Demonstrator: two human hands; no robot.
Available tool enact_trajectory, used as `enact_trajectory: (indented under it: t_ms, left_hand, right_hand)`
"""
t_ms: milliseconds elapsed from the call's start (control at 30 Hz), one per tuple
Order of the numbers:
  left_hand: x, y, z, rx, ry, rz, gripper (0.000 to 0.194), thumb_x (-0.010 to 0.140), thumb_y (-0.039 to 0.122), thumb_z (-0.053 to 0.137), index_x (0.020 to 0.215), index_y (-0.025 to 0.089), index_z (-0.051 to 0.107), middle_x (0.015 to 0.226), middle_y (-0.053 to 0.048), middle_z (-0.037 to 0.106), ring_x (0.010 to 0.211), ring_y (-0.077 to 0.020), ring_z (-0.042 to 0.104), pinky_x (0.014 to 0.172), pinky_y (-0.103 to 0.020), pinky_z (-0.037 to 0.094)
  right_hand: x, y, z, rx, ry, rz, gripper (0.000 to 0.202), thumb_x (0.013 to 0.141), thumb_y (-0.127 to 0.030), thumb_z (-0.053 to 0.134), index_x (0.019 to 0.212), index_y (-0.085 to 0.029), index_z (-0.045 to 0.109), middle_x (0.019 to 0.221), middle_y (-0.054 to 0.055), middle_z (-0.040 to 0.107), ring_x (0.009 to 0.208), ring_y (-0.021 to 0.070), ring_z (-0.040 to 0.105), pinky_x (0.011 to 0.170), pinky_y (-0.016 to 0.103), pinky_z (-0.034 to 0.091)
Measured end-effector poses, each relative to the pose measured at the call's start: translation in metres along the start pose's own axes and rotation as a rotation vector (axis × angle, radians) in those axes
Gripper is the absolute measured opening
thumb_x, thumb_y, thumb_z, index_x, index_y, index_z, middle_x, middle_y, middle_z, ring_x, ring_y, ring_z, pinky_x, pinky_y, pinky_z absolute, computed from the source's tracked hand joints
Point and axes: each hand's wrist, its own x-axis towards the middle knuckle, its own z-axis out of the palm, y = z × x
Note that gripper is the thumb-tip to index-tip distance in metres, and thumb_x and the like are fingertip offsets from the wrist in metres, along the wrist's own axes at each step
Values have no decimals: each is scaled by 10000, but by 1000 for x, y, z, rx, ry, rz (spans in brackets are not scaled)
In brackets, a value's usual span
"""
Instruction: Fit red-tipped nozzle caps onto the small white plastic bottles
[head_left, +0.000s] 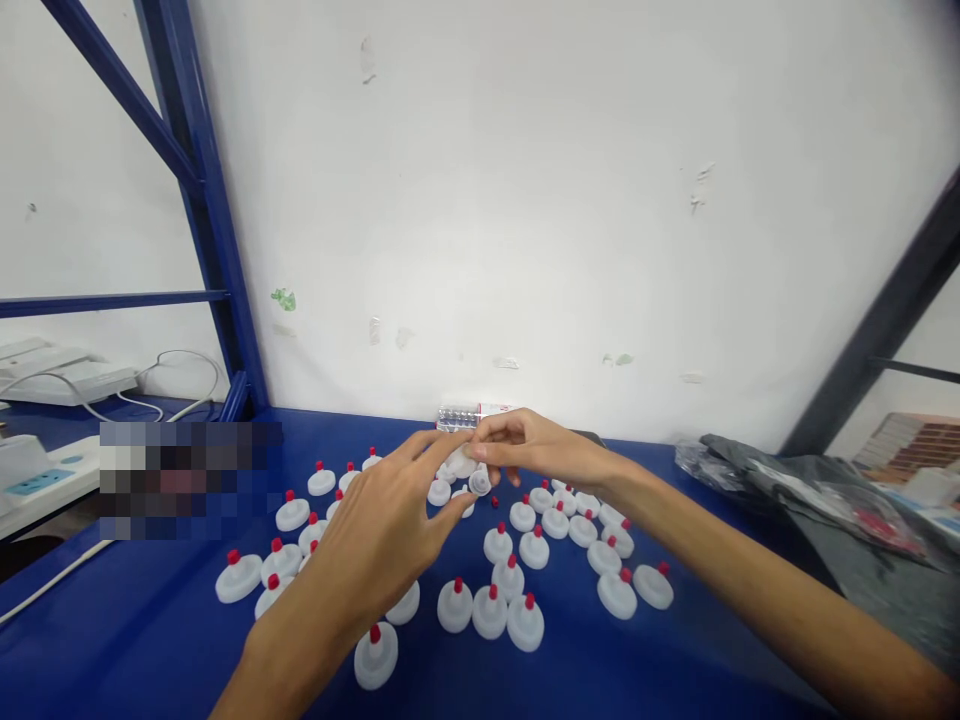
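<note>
Several round white plastic caps with red tips, such as a white cap (376,655) near the front, lie spread over the blue table (585,665). Above the middle of them, my left hand (401,490) has its thumb and fingers round a small white piece (479,482). My right hand (525,447) meets it from the right, its fingertips pinched at a whitish part (460,461) beside the left fingers. The exact grip of both hands is partly hidden. A small red piece (494,502) lies on the table just below the right fingers.
At the wall stands a pack of silvery batteries (457,418). A dark bag with clear plastic (795,490) lies on the right. White power strips (52,480) and cables are on the left, near a blue metal post (217,220).
</note>
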Motion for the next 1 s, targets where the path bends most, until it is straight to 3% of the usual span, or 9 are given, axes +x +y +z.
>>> enact_trajectory:
  t_ms: [133,233,300,367,467,533,767,900,1000]
  left_hand:
    - [0,3,0,-50,85,23,320,953,329,593,1265,290,655,968,-10,734,741,-204,687,584,-306,486]
    - [-1,4,-1,1,123,28,330,925,334,611,1237,248,671,811,2,661,624,-178,616,555,-302,450]
    - [-1,3,-1,38,122,28,336,930,334,597,1243,235,669,782,5,633,601,-168,581,564,-304,440]
    - [-1,2,-1,49,116,35,331,943,341,580,1244,235,666,759,12,611,592,-159,557,573,-300,432]
    - [0,0,0,45,100,45,335,955,366,563,1248,239,660,739,20,592,593,-154,546,583,-296,429]
    - [1,-1,1,51,94,37,351,957,395,557,1255,240,661,737,22,591,595,-155,545,586,-297,426]
    - [0,-2,2,45,84,-3,396,959,461,541,1279,260,658,761,23,604,613,-160,551,620,-310,428]
    - [0,-2,2,40,52,-29,423,957,480,530,1304,268,646,778,20,615,624,-167,560,630,-314,439]
    - [0,-2,2,51,46,-41,424,953,496,523,1284,269,659,765,21,609,614,-168,559,617,-315,436]
  right_hand:
    - [-5,-5,-2,46,-58,-16,407,963,-561,589,995,-174,712,906,45,719,775,142,680,640,238,487]
    - [-3,10,-10,-394,172,0,442,1060,-497,408,1107,-171,702,974,87,748,801,176,690,690,281,485]
    - [0,27,-17,-781,333,53,370,1062,-391,432,1104,-158,717,916,101,755,820,213,684,712,309,456]
    - [3,45,-24,-950,328,96,260,1015,-305,535,1029,-165,754,895,96,764,839,226,684,708,305,436]
    - [5,65,-32,-946,229,128,133,934,-277,667,960,-220,783,928,38,785,831,185,697,692,257,441]
    - [6,71,-38,-975,242,170,133,931,-297,673,967,-233,784,941,32,789,850,187,704,696,250,445]
    - [-5,84,-82,-1121,531,442,454,1103,-368,281,1207,-134,657,1039,171,733,1005,272,687,865,377,494]
    - [-18,101,-100,-1112,515,561,342,1039,-381,531,1272,-144,611,1193,125,669,1031,243,670,891,450,558]
    - [-22,102,-107,-1080,468,528,337,990,-358,628,1270,-171,619,1274,104,635,1059,233,658,898,446,569]
